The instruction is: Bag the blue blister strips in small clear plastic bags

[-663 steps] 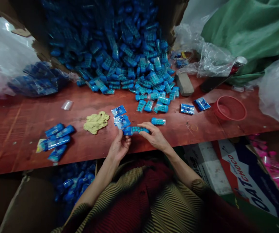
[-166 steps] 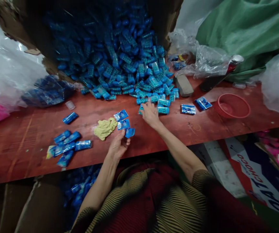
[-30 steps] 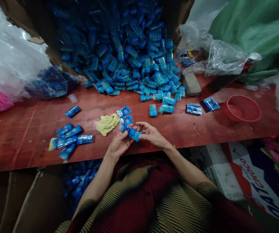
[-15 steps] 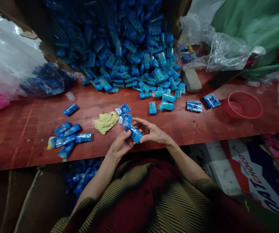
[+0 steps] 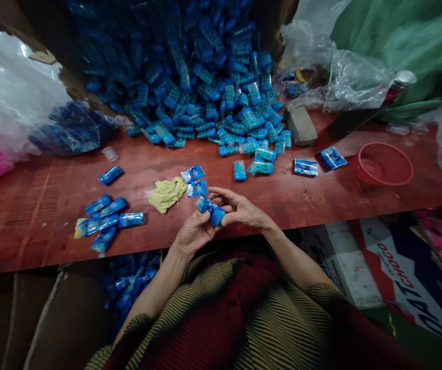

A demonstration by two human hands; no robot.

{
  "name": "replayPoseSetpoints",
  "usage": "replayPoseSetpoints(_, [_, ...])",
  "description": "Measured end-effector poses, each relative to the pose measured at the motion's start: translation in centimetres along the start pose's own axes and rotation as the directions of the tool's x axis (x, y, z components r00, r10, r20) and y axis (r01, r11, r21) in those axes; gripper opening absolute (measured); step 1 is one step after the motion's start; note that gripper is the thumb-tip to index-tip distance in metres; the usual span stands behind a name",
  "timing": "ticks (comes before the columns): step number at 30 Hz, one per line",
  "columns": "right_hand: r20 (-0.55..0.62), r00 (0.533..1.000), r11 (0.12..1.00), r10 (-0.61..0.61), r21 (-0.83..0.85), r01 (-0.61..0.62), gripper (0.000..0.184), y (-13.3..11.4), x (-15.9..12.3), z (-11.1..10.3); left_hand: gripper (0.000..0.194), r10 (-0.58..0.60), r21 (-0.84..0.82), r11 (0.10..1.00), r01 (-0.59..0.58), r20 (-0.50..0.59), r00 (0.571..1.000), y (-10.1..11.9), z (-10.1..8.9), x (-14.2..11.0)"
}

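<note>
Pinched by the left hand (image 5: 195,230), a blue-wrapped bottle (image 5: 210,208) is held tilted over the red table (image 5: 161,226). Its end is met by the right hand (image 5: 244,211), whose grip cannot be told. Two blue packets (image 5: 196,188) are laid just beyond.

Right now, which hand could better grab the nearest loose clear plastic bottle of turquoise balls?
Probably your right hand: it's nearer that clear bottle. Your left hand grips the blue-wrapped bottle; the right apparently touches its end.
</note>
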State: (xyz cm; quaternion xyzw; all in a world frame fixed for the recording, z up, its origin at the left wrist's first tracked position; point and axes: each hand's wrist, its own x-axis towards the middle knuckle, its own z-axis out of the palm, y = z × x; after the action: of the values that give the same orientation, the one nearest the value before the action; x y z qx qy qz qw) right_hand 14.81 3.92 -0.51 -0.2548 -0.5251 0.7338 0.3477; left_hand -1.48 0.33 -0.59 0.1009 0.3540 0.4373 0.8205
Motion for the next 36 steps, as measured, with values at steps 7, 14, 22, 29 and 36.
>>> replayPoseSetpoints(7, [-0.037,0.998,0.995,0.05,0.089,-0.046,0.075,0.4,0.2,0.4,0.036,0.062,-0.046,0.997,-0.06,0.036,0.997,-0.8,0.1,0.2])
replayPoseSetpoints(14, [-0.111,0.991,0.986,0.074,0.154,-0.056,0.073,1.2,0.2,0.8,0.031,0.066,-0.065,0.995,-0.069,-0.045,0.997,-1.2,0.5,0.0])
replayPoseSetpoints(22, [-0.176,0.984,0.996,0.01,0.085,0.005,0.066,2.5,0.4,0.9,0.03,0.12,-0.107,0.986,-0.129,-0.092,0.989,-1.6,0.9,0.2])
replayPoseSetpoints(29, [-0.245,0.969,0.997,-0.032,0.053,0.047,0.065,3.4,0.7,1.2,0.014,0.093,-0.112,0.988,-0.107,-0.122,0.988,-1.4,0.6,0.0])
replayPoseSetpoints(36, [-0.113,0.993,0.998,0.032,0.057,-0.026,0.059,2.6,0.5,1.0,0.012,0.088,-0.136,0.984,-0.112,-0.174,0.981,-1.1,0.1,-0.2])
